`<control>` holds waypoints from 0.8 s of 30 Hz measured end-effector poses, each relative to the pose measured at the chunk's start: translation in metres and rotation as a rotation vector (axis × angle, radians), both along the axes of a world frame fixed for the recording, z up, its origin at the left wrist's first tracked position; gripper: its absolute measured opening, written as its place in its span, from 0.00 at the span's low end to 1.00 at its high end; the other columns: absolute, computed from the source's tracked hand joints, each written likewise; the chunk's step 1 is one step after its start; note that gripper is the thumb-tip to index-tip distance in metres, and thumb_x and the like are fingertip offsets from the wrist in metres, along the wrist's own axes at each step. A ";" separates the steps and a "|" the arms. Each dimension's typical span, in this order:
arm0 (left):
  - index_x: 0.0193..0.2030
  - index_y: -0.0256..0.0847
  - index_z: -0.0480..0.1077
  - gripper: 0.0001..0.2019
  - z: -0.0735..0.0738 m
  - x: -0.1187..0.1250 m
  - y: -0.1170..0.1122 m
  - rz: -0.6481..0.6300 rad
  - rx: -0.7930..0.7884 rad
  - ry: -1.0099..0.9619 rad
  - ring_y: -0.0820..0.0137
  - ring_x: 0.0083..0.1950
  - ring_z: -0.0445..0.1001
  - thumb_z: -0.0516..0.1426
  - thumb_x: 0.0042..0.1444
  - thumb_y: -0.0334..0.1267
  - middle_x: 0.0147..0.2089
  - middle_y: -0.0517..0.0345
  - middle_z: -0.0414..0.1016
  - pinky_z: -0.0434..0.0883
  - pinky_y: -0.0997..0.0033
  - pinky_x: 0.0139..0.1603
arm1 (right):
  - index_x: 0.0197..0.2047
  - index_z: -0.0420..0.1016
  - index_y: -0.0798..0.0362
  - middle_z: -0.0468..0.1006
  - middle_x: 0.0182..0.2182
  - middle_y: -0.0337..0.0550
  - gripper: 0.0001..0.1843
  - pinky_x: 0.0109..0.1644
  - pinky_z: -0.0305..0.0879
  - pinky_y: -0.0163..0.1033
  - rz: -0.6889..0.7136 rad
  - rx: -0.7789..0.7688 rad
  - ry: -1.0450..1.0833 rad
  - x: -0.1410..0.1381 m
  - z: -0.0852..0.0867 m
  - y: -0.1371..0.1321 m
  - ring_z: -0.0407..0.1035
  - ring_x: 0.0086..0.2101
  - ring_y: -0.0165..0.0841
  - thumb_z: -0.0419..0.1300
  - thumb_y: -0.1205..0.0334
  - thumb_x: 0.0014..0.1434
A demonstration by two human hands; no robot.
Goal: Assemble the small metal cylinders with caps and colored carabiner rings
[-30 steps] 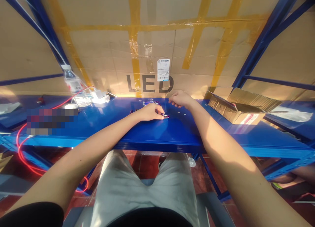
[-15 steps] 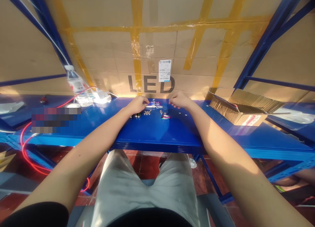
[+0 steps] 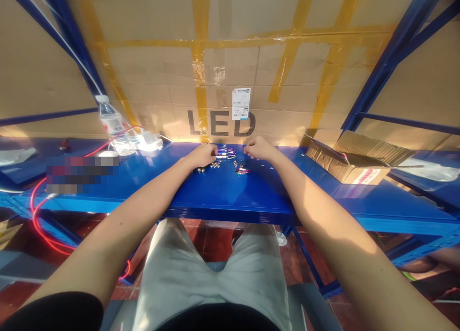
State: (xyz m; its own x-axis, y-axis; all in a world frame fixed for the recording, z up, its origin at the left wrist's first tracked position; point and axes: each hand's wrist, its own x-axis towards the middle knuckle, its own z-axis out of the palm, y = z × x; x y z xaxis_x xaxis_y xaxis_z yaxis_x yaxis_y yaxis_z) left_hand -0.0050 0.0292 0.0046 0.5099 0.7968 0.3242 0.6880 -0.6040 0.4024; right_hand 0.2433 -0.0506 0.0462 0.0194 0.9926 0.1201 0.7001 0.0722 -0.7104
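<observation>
On the table (image 3: 230, 197), a row of clips (image 3: 226, 153) lies between the left hand (image 3: 204, 154) and the right hand (image 3: 260, 149). More clips (image 3: 242, 171) lie in front, a bit to the right. A bottle (image 3: 115, 129) is on the left, a box (image 3: 365, 175) on the right. Behind is the cardboard wall (image 3: 161, 89) with a label (image 3: 241, 104).

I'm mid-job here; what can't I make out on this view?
All in the head view:
Left hand: its own fingers hide any grip on the colored pieces.
Right hand: too small to tell whether it pinches anything.
Cardboard box: near walls hide its bottom.
Label: fine print too small.
</observation>
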 end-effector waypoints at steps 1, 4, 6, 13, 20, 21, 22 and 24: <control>0.33 0.43 0.74 0.06 0.002 0.000 -0.002 -0.006 -0.007 -0.020 0.61 0.36 0.74 0.63 0.48 0.30 0.35 0.55 0.78 0.69 0.63 0.43 | 0.25 0.76 0.53 0.71 0.19 0.41 0.10 0.27 0.59 0.37 0.003 0.006 -0.009 0.000 0.000 -0.001 0.63 0.23 0.31 0.65 0.68 0.58; 0.35 0.41 0.74 0.04 0.009 0.004 -0.010 -0.061 0.026 -0.145 0.63 0.39 0.74 0.62 0.52 0.30 0.38 0.53 0.79 0.70 0.63 0.45 | 0.27 0.77 0.55 0.73 0.22 0.42 0.09 0.33 0.65 0.38 0.036 0.066 -0.047 -0.002 0.001 -0.003 0.66 0.26 0.32 0.63 0.68 0.60; 0.37 0.40 0.75 0.04 0.016 0.008 -0.018 -0.103 0.077 -0.271 0.65 0.41 0.75 0.60 0.55 0.31 0.40 0.52 0.79 0.71 0.63 0.45 | 0.32 0.79 0.56 0.78 0.28 0.44 0.05 0.41 0.70 0.40 0.082 0.139 -0.017 -0.005 0.002 -0.004 0.70 0.32 0.33 0.64 0.67 0.60; 0.39 0.39 0.75 0.06 0.028 0.022 -0.046 -0.148 0.044 -0.583 0.68 0.37 0.75 0.62 0.55 0.36 0.36 0.56 0.78 0.72 0.67 0.40 | 0.37 0.80 0.56 0.85 0.37 0.45 0.02 0.50 0.72 0.40 0.404 0.112 0.257 -0.014 0.006 -0.014 0.77 0.39 0.33 0.65 0.69 0.62; 0.41 0.39 0.72 0.11 0.023 0.024 -0.052 -0.288 -0.030 -0.536 0.67 0.41 0.76 0.66 0.54 0.38 0.39 0.55 0.78 0.73 0.66 0.44 | 0.35 0.70 0.53 0.75 0.22 0.34 0.08 0.29 0.64 0.32 0.468 -0.004 0.328 -0.020 0.001 -0.021 0.68 0.22 0.26 0.60 0.74 0.64; 0.42 0.39 0.73 0.11 0.023 0.024 -0.053 -0.303 -0.019 -0.487 0.67 0.41 0.76 0.65 0.55 0.39 0.39 0.55 0.79 0.73 0.66 0.45 | 0.36 0.69 0.53 0.75 0.22 0.34 0.08 0.28 0.63 0.32 0.469 -0.008 0.333 -0.020 0.000 -0.019 0.67 0.21 0.26 0.61 0.74 0.64; 0.43 0.39 0.73 0.09 0.023 0.024 -0.053 -0.311 0.008 -0.428 0.66 0.42 0.77 0.64 0.58 0.40 0.40 0.54 0.79 0.72 0.65 0.46 | 0.37 0.69 0.53 0.75 0.23 0.34 0.08 0.28 0.62 0.32 0.466 -0.013 0.338 -0.020 0.000 -0.018 0.66 0.21 0.25 0.62 0.73 0.64; 0.42 0.39 0.74 0.06 0.023 0.023 -0.055 -0.294 0.088 -0.299 0.65 0.44 0.77 0.58 0.63 0.38 0.41 0.53 0.80 0.72 0.64 0.48 | 0.37 0.69 0.53 0.76 0.24 0.35 0.08 0.27 0.61 0.32 0.447 -0.016 0.342 -0.019 -0.001 -0.016 0.65 0.22 0.25 0.64 0.72 0.63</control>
